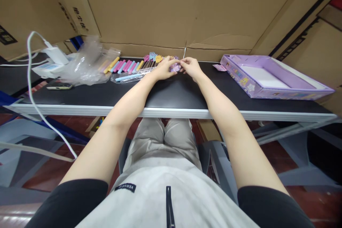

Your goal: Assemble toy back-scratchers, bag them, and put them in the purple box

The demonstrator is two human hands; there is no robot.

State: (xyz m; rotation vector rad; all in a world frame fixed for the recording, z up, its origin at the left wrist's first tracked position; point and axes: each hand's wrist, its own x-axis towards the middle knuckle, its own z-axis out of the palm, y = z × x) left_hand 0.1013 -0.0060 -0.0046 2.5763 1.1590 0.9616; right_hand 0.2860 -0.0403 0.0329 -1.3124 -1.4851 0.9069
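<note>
Both my hands meet at the far middle of the black table (176, 96). My left hand (164, 69) and my right hand (191, 66) pinch a small pink-purple item (175, 67) between their fingertips. Just behind and to the left lies a row of coloured sticks with hand-shaped ends (133, 65), pink, blue, yellow and brown. One light blue stick in a clear wrapper (128, 77) lies in front of that row.
An open purple box (269, 76) with a white inside stands at the right. Crumpled clear plastic bags (84, 62), a white charger with cable (55, 54) and a phone (59, 86) sit at the left. Cardboard walls (173, 10) rise behind the table.
</note>
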